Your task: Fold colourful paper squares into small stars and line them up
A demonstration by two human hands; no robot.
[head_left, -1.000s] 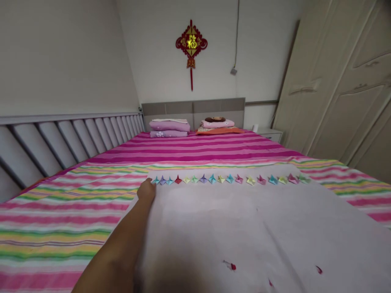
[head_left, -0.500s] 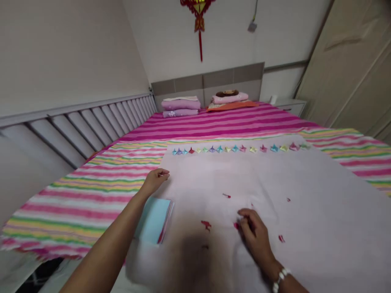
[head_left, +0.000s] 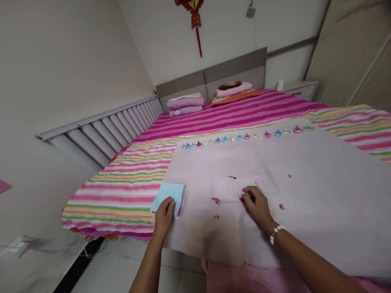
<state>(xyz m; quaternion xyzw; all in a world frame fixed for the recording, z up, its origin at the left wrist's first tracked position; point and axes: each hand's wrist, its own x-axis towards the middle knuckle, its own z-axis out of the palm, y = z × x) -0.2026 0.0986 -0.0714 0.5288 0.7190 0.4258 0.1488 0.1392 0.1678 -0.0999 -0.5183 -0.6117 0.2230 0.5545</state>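
My left hand point(head_left: 165, 213) lies over the near edge of a stack of coloured square papers point(head_left: 171, 192), light blue on top, pink and red edges showing at the side. Its fingers are curled together; whether they grip a sheet is hidden. Over the pale sheet point(head_left: 195, 171), my right hand point(head_left: 256, 203) hovers or rests with fingers curled closed, a white bead bracelet on its wrist. A small red scrap point(head_left: 241, 200) shows beside its thumb. Other red scraps point(head_left: 216, 200) lie around. Along the far edge runs a row of small folded paper pieces point(head_left: 225, 139) in several colours.
The pale sheet covers a bed with a striped bedspread point(head_left: 119, 199). A white slatted rail point(head_left: 104, 122) runs along the left. Folded bedding point(head_left: 185, 105) sits by the headboard point(head_left: 235, 71), with a nightstand point(head_left: 301, 91) to its right. Tiled floor point(head_left: 116, 264) shows below.
My left hand has come back and down from above the sheet's left edge onto the paper stack. The right hand stays beside the same red scrap. The view has shifted and tilted.
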